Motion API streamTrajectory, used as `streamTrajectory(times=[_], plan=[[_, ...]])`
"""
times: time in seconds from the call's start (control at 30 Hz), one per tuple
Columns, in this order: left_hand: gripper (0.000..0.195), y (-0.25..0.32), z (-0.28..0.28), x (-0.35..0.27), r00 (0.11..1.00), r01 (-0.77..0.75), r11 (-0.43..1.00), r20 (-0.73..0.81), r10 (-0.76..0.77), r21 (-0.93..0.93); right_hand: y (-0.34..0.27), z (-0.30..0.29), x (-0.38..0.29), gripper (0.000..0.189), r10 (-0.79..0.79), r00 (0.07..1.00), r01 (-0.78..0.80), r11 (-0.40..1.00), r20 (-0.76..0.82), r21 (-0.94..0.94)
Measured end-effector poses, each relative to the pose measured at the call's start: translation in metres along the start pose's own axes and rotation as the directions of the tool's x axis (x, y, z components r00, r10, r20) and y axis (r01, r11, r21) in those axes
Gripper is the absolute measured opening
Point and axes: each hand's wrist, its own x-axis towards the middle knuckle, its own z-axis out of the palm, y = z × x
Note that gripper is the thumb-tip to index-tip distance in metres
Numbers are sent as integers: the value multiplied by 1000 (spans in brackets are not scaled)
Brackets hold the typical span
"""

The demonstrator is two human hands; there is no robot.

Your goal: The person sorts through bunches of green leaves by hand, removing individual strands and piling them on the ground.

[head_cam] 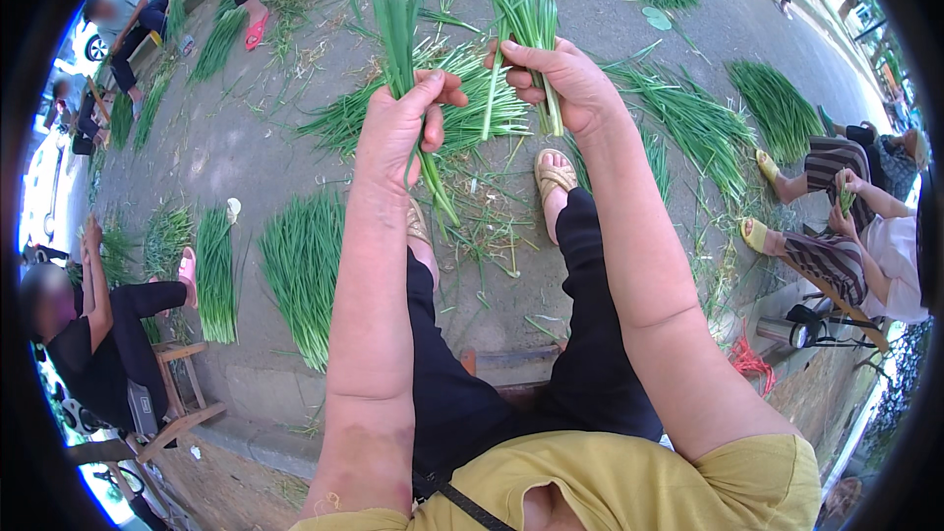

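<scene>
My left hand (pixel 405 114) grips a small bunch of garlic chives (pixel 393 22), with the leaves pointing up and away and the pale stalk ends hanging below the fist. In my right hand (pixel 564 81) is another bunch of chives (pixel 535 11), pinched between thumb and fingers, with one stalk standing apart from the others. Both hands are raised in front of me, a short way apart. Beneath them, a loose pile of chives (pixel 472 107) lies on the pavement, its pale ends toward the right. Trimmed scraps (pixel 490 210) are strewn between my sandalled feet.
A neat chive heap (pixel 302 273) lies left of my legs; another loose heap (pixel 686 118) lies to the right. Seated people (pixel 110 310) work on both sides. A wooden stool (pixel 181 383), red twine (pixel 752 365) and a metal flask (pixel 782 332) are near the kerb.
</scene>
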Motion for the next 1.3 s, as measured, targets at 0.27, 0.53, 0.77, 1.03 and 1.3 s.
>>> streamTrajectory(times=[0.27,0.53,0.77,1.03,1.3], plan=[[29,-1,-15,4,999,34,931,-24,-45,-364,-1,-8,3,15,-44,997,32,983,67,178],[35,-1,-5,-1,994,52,965,-85,-76,-255,0,-9,8,15,-81,997,81,975,-4,205],[42,4,7,-8,995,12,999,-99,-8,49,-2,-10,7,18,-117,982,135,984,-150,116],[30,-3,9,-7,1000,10,1000,-7,-10,-3,0,-2,7,17,-158,960,183,979,-232,92],[23,-2,13,-7,990,-69,997,-125,71,21,3,4,6,17,-131,966,158,981,-221,109]])
